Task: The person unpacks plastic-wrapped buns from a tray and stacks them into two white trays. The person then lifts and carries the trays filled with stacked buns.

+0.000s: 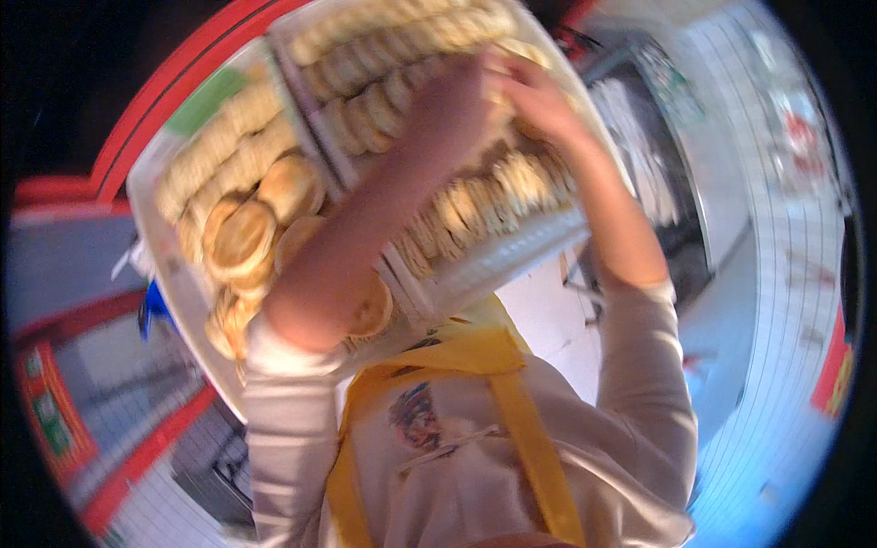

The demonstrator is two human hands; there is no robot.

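Note:
Both hands reach over the right-hand tray (514, 257), which holds rows of round flat breads or pastries (373, 113). My left hand (490, 82) is blurred near the tray's upper right, close against my right hand (538, 92). The fingers of both overlap the breads there, and whether they hold one cannot be told. My left forearm crosses above the partition between the two trays. In the left-hand tray (168, 288), larger round golden breads (240, 236) lie loosely on others, below two packed rows (219, 147).
A green card or sheet (209, 103) lies at the left tray's upper edge. A red frame (130, 130) borders the trays at the upper left. To the right stands a dark-edged container (644, 144) with pale contents. A blue object (156, 301) is beside the left tray.

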